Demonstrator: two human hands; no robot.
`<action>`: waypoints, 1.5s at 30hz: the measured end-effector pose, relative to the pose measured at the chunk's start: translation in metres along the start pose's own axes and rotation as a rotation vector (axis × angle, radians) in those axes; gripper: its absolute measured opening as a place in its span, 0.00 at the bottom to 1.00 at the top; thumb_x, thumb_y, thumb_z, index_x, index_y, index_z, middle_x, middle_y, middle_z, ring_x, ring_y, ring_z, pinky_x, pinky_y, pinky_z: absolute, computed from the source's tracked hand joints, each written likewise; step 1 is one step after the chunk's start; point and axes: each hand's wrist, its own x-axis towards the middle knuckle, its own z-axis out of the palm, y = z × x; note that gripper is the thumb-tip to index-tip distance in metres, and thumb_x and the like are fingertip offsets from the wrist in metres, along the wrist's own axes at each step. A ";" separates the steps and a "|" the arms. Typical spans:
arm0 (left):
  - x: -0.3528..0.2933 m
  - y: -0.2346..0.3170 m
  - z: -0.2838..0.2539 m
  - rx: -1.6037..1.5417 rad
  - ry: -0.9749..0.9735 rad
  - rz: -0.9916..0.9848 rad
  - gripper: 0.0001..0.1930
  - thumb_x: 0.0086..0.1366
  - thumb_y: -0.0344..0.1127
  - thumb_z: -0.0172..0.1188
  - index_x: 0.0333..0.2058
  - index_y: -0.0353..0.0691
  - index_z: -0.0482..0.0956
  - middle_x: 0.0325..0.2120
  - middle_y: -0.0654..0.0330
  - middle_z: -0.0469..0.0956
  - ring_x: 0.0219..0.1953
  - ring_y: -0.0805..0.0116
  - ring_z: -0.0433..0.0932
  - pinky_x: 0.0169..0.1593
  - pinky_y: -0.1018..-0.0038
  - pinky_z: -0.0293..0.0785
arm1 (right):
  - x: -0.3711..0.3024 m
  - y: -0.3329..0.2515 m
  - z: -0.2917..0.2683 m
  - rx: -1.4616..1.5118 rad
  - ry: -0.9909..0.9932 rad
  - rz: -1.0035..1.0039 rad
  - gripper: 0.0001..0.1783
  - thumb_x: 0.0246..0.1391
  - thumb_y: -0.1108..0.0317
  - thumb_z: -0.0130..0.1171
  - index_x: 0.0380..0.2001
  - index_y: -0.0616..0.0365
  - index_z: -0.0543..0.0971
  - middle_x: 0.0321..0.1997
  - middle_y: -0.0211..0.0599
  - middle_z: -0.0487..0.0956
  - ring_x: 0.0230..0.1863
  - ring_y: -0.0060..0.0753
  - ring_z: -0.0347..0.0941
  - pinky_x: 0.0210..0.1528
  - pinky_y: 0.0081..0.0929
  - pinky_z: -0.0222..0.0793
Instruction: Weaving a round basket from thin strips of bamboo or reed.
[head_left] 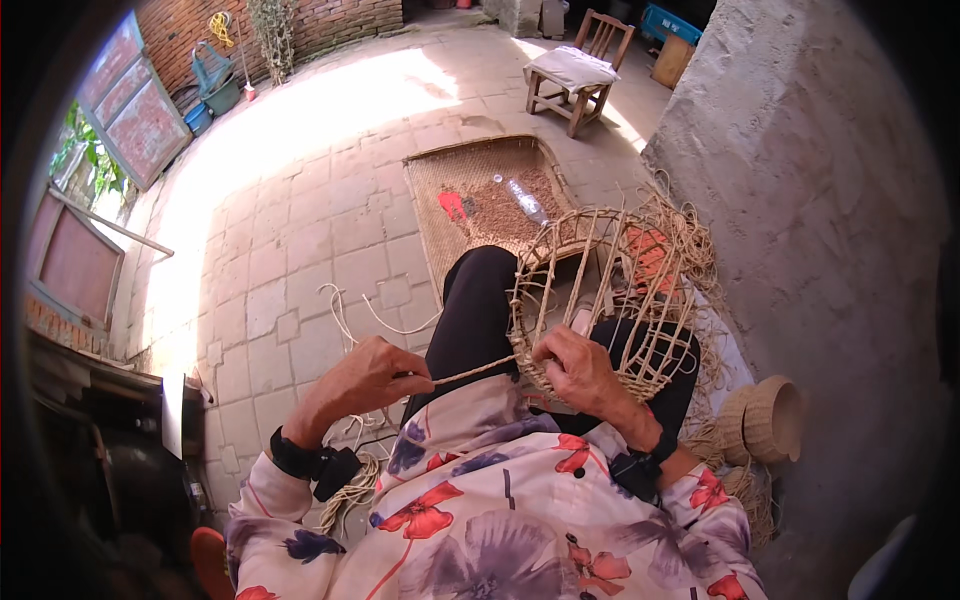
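An openwork basket (518, 300) of tan twisted cord rests on its side across my lap, mostly over the right thigh. Its wide-spaced ribs run between a ring at the left and denser netting at the right. My right hand (585, 375) is closed on the basket's near edge; what lies under the fingertips is hidden. From that edge a twisted cord (475, 372) stretches left, nearly straight. My left hand (370, 380) pinches the cord's other end between thumb and fingers, beside my left thigh. A loose cord tail (385, 318) curls on the floor beyond the left hand.
A woven mat (430, 210) ahead holds brown grains, a plastic bottle (527, 202) and a red item (452, 206). Cord bundles (690, 240) lie along the rough wall (790, 200) at right, near small woven baskets (775, 420). A cushioned wooden chair (575, 70) stands farther off.
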 end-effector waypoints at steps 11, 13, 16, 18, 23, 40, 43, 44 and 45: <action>0.022 0.075 0.010 -0.159 -0.079 0.342 0.09 0.66 0.35 0.60 0.31 0.33 0.80 0.20 0.49 0.78 0.22 0.49 0.76 0.30 0.62 0.72 | 0.004 -0.013 0.002 -0.107 0.018 -0.068 0.11 0.46 0.69 0.63 0.34 0.57 0.74 0.34 0.42 0.73 0.35 0.49 0.76 0.36 0.42 0.72; 0.045 0.087 0.016 -0.157 -0.055 0.442 0.10 0.67 0.35 0.59 0.32 0.33 0.79 0.20 0.50 0.77 0.22 0.52 0.76 0.30 0.64 0.71 | 0.008 -0.011 0.006 -0.169 0.028 -0.127 0.13 0.47 0.67 0.65 0.34 0.57 0.74 0.34 0.42 0.74 0.35 0.50 0.76 0.36 0.43 0.72; 0.082 0.077 0.025 -0.174 0.064 0.512 0.10 0.68 0.36 0.60 0.34 0.33 0.79 0.21 0.54 0.77 0.22 0.62 0.75 0.29 0.67 0.70 | 0.004 0.007 0.017 -0.035 0.084 -0.164 0.12 0.51 0.67 0.63 0.35 0.58 0.74 0.32 0.45 0.75 0.34 0.54 0.76 0.35 0.46 0.71; 0.099 0.070 0.024 -0.314 0.193 0.416 0.11 0.67 0.38 0.61 0.36 0.33 0.78 0.23 0.57 0.78 0.23 0.67 0.75 0.29 0.68 0.70 | 0.003 0.009 0.016 0.058 0.095 -0.031 0.10 0.53 0.68 0.62 0.35 0.58 0.73 0.30 0.46 0.76 0.34 0.55 0.76 0.34 0.47 0.70; 0.108 0.010 0.035 -0.377 0.662 0.078 0.14 0.68 0.43 0.61 0.39 0.37 0.76 0.28 0.62 0.77 0.26 0.75 0.73 0.29 0.75 0.70 | 0.013 0.010 0.012 0.024 0.140 -0.008 0.08 0.56 0.69 0.61 0.34 0.58 0.72 0.28 0.46 0.77 0.33 0.56 0.77 0.33 0.48 0.70; 0.060 0.002 0.079 0.013 0.771 0.101 0.04 0.58 0.27 0.63 0.33 0.39 0.80 0.30 0.54 0.80 0.33 0.54 0.80 0.40 0.64 0.75 | 0.006 -0.006 0.012 -0.196 0.145 -0.125 0.04 0.52 0.70 0.62 0.30 0.56 0.78 0.30 0.41 0.71 0.32 0.47 0.75 0.34 0.41 0.72; 0.058 0.007 0.093 -0.018 0.457 0.186 0.09 0.62 0.32 0.60 0.40 0.39 0.82 0.30 0.51 0.82 0.32 0.49 0.81 0.38 0.61 0.76 | 0.002 -0.010 0.009 -0.198 0.121 -0.117 0.04 0.51 0.70 0.62 0.32 0.57 0.79 0.31 0.41 0.71 0.35 0.46 0.75 0.36 0.40 0.73; 0.060 0.008 0.095 -0.009 0.351 0.219 0.10 0.62 0.33 0.59 0.41 0.39 0.82 0.30 0.50 0.82 0.32 0.48 0.81 0.38 0.60 0.76 | 0.002 -0.013 0.007 -0.195 0.101 -0.103 0.05 0.51 0.70 0.62 0.32 0.57 0.80 0.31 0.41 0.71 0.36 0.46 0.75 0.36 0.40 0.73; 0.061 0.012 0.098 -0.019 0.240 0.056 0.14 0.63 0.35 0.56 0.45 0.37 0.82 0.34 0.47 0.83 0.35 0.48 0.82 0.39 0.60 0.76 | 0.002 -0.017 0.004 -0.191 0.081 -0.088 0.05 0.51 0.70 0.62 0.33 0.57 0.80 0.31 0.41 0.71 0.36 0.46 0.75 0.36 0.40 0.73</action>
